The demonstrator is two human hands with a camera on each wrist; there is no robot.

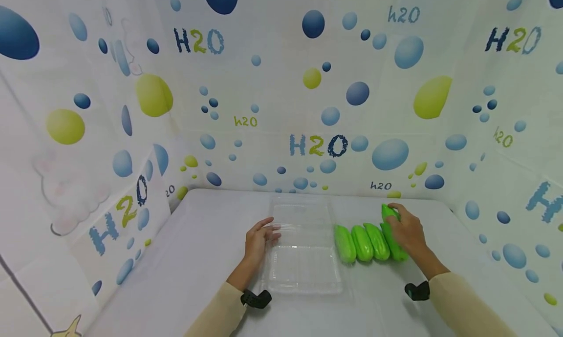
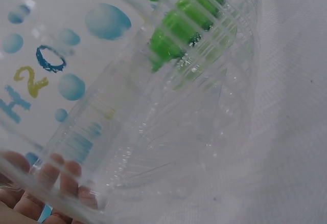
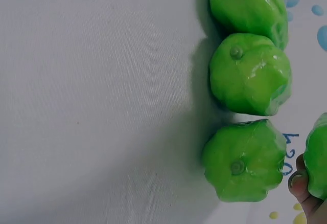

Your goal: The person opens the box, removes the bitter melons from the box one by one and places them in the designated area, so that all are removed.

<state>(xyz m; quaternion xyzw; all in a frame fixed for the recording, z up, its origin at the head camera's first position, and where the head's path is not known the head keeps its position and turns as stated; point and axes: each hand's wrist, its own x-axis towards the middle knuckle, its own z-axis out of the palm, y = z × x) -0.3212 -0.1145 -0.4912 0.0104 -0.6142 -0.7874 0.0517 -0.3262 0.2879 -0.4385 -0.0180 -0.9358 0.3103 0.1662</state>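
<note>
My right hand (image 1: pixel 406 229) grips a glossy green ribbed gourd (image 1: pixel 387 212), raised above the far right end of a row of similar ones. In the right wrist view, the held gourd (image 3: pixel 318 157) shows at the right edge, with fingertips against its side. A clear plastic box (image 1: pixel 304 268) lies with its lid (image 1: pixel 303 215) folded back, left of the row. My left hand (image 1: pixel 258 242) rests at the left edge of this box, near the hinge, its fingers loosely extended over the rim. Through the plastic, the left wrist view shows its fingertips (image 2: pixel 70 175).
Several green gourds (image 1: pixel 362 243) stand side by side, close to the right wall of the box. White cloth covers the table (image 1: pixel 184 259). A curtain (image 1: pixel 272 93) printed with bubbles and lettering hangs behind and along both sides.
</note>
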